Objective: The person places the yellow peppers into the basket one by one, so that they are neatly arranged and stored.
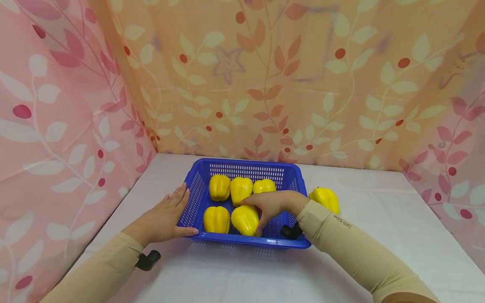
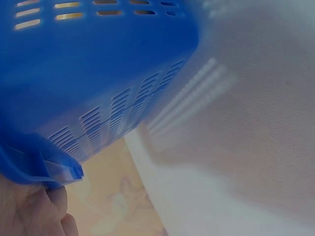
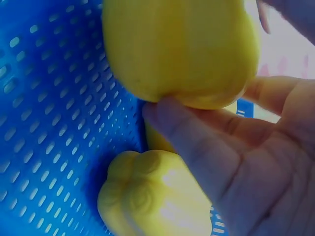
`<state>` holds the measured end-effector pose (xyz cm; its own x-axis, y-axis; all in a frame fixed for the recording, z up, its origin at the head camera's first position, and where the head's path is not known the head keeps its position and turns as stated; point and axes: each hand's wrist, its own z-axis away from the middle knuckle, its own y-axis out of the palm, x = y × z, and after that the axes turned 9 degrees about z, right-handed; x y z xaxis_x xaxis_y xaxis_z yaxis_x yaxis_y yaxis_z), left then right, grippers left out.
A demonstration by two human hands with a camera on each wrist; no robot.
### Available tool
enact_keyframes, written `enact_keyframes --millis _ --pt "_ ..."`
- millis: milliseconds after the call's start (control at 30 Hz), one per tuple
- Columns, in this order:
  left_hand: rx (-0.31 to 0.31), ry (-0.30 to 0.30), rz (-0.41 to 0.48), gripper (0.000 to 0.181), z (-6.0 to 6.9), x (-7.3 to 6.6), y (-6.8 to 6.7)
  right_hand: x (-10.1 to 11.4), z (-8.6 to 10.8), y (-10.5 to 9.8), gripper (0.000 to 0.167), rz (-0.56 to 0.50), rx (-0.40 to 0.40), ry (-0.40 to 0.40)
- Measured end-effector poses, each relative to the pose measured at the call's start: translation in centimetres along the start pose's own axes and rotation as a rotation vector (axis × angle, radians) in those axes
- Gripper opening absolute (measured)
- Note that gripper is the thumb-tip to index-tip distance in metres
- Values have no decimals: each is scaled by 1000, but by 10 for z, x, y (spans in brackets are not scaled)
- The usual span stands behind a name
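Observation:
A blue perforated plastic basket [image 1: 246,240] holds several yellow bell peppers in two rows. My right hand [image 1: 270,204] reaches over its right side and grips the bell pepper [image 1: 244,219] in the front row, tilted, with fingers and thumb around it. In the right wrist view, that bell pepper [image 3: 182,54] fills the top, fingers against its lower side. Another bell pepper [image 1: 217,220] sits to its left, and three stand behind, one [image 1: 219,187] at the back left. On the basket's left rim my left hand [image 1: 164,219] rests, fingers extended and thumb along the front corner.
One more yellow bell pepper [image 1: 325,199] lies on the white tabletop [image 1: 363,202], right of the basket. Leaf-patterned curtains [image 1: 265,84] stand behind and at both sides. Each wrist carries a small black device [image 1: 148,260].

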<state>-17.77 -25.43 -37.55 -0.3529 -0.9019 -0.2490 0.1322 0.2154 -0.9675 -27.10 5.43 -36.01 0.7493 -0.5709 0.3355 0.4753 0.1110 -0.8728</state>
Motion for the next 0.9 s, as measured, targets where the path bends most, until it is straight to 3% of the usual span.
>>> enact_keyframes --millis 300,633,900 --pt "-3 2 -8 116 0 2 2 -4 0 2 77 14 0 48" --pt "-6 7 -15 116 -1 4 3 -7 -1 3 75 6 -6 136" --pt "-1 -1 -16 115 -2 5 3 -5 0 2 77 -16 4 136"
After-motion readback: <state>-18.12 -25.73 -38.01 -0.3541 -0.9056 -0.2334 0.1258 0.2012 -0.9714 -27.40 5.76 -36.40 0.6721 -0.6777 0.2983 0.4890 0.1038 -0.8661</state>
